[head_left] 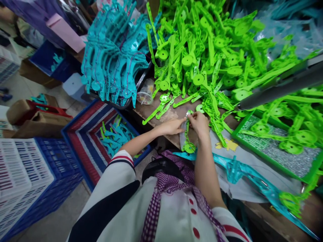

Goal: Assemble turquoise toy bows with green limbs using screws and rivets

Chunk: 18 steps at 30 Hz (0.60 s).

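Note:
A bright green plastic arm-shaped part [187, 136] with a round end lies at the table's near edge, on a grey strip. From the left, the fingertips of my left hand [173, 127] close against its side near the upper end. My right hand [200, 125] is pinched over that same upper end; whatever sits between its fingertips is too small to make out. Just below, a long translucent blue plastic piece [234, 168] stretches along the edge to the right. More loose green parts [161, 111] lie beyond my hands.
A big heap of green parts [199, 60] covers the table's back. Stacked blue parts [111, 67] fill a black tray on the left. A green tray [238, 134] of small metal pieces stands right, under a dark tool [272, 88]. A striped-lined crate [83, 148] sits lower left.

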Tool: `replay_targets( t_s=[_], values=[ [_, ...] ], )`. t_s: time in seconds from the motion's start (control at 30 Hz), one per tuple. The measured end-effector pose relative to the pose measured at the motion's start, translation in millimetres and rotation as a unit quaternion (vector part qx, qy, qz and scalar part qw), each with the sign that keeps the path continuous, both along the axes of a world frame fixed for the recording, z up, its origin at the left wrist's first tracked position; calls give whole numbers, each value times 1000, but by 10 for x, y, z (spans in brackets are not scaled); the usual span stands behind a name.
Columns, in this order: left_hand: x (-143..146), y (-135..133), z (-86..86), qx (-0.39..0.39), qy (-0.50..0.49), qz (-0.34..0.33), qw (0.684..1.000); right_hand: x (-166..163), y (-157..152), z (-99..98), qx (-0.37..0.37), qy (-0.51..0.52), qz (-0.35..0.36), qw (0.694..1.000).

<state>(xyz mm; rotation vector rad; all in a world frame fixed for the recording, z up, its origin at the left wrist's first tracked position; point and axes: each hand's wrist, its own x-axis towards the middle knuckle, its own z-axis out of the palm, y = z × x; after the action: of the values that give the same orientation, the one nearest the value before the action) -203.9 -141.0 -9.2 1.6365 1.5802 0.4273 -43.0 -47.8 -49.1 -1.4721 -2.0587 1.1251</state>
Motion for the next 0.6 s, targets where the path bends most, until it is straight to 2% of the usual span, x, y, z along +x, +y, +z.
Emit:
replay_targets(
  t_s=[0.17, 0.37, 0.53, 0.6],
  values=[
    [11, 8, -9, 12, 3, -11, 1000, -46, 116, -46, -6, 6, 11, 1000],
    [-78, 55, 2, 46, 7, 43, 998, -254, 222, 111, -23, -53, 32, 998],
    [-111, 8, -60, 32, -18, 58, 998, -130, 162, 171, -103, 29, 77, 991],
    [-110, 3, -77, 22, -16, 53, 998, -28, 82, 158, -64, 48, 109, 991]
  ],
)
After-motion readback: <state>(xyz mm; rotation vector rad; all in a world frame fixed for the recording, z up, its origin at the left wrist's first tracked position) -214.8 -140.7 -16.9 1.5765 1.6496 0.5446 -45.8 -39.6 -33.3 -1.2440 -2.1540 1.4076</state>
